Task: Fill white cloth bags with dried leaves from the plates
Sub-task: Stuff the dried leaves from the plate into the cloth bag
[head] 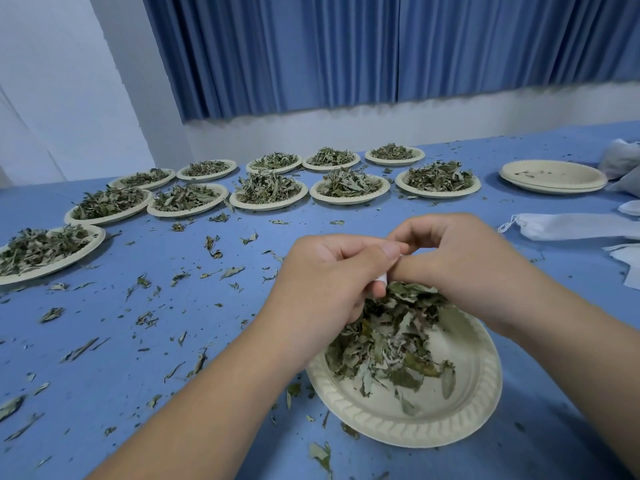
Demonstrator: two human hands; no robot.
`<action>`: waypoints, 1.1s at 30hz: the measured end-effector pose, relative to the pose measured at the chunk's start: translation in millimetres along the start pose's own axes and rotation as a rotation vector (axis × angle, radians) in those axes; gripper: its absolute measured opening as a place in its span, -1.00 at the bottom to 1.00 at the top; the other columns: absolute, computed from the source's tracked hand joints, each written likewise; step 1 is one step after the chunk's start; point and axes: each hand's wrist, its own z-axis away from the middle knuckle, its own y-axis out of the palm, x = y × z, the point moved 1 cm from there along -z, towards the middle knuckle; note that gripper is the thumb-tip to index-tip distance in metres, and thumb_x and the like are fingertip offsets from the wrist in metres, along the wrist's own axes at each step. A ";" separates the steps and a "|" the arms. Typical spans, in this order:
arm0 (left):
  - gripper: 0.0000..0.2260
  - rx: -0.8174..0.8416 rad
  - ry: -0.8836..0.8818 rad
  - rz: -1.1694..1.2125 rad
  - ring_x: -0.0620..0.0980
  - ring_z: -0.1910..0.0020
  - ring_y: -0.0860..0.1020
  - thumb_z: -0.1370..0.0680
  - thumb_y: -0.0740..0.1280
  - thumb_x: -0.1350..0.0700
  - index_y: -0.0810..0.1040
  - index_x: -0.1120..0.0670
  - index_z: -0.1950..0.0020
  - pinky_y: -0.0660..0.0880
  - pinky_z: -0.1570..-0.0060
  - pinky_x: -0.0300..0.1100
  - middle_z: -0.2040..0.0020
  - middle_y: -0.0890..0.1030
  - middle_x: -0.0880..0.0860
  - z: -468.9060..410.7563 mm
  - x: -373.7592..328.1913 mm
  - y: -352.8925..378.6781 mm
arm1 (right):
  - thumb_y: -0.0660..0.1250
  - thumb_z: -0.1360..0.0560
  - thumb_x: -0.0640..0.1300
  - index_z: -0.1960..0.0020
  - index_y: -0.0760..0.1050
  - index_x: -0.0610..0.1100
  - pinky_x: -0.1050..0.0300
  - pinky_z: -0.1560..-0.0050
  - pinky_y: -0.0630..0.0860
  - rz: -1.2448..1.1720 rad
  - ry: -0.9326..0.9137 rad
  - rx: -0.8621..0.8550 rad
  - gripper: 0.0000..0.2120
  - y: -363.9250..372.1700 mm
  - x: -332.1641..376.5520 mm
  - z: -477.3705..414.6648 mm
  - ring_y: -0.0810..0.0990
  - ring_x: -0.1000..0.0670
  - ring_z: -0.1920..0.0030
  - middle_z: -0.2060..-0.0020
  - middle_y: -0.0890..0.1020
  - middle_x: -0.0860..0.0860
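A cream paper plate (460, 403) sits near the table's front edge with a heap of dried leaves (384, 337) on its far side. Both hands hover over that heap. My left hand (325, 275) has curled fingers pinching a white cloth bag (382, 278), of which only a small strip shows between the hands. My right hand (460, 258) is curled against the bag's top edge and reaches down into the leaves. Most of the bag is hidden by my fingers.
Several plates heaped with dried leaves (268, 190) stand in two rows across the far side of the blue table (138, 341). A stack of bare plates (552, 176) and flat white cloth bags (571, 226) lie at the right. Loose leaves litter the tabletop.
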 end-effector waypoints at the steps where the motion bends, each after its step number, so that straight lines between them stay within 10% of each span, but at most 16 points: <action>1: -0.86 -0.009 0.000 0.003 -0.17 0.62 0.19 -0.54 0.36 0.19 0.72 0.10 0.12 0.16 0.59 -0.36 0.49 0.44 -0.01 -0.7 0.4 0.9 | 0.48 -0.22 -0.14 0.23 0.62 -0.13 0.41 0.36 0.40 0.034 -0.009 -0.024 -0.86 0.8 -0.4 -0.1 0.52 0.13 0.37 0.30 0.66 -0.05; 12: -0.85 -0.172 -0.023 0.125 -0.13 0.57 0.16 -0.56 0.34 0.16 0.72 0.12 0.06 0.12 0.57 -0.34 0.45 0.42 0.00 -3.2 2.9 -5.8 | 0.28 -0.36 0.29 0.03 0.63 0.23 0.16 0.03 0.57 0.028 -0.079 0.099 -0.72 -13.3 6.4 5.9 0.66 0.16 0.07 0.11 0.70 0.16; 20: -0.87 -0.227 -0.009 0.151 -0.15 0.58 0.26 -0.54 0.37 0.12 0.72 0.07 0.07 0.20 0.55 -0.33 0.47 0.44 -0.05 -4.0 3.1 -10.6 | 0.18 -0.12 0.54 -0.04 0.38 0.35 0.60 0.07 0.24 0.479 -0.350 0.007 -0.45 -7.0 10.7 12.3 0.36 0.48 -0.05 0.00 0.46 0.36; 33: -0.87 -0.197 -0.019 0.205 -0.14 0.59 0.14 -0.57 0.33 0.17 0.65 0.19 0.05 0.16 0.60 -0.34 0.45 0.40 0.03 -2.8 0.5 -5.0 | 0.49 -0.31 -0.06 0.26 0.60 0.09 0.40 0.27 0.37 0.248 -0.414 -0.263 -0.91 5.3 3.1 12.5 0.54 0.17 0.28 0.31 0.59 0.15</action>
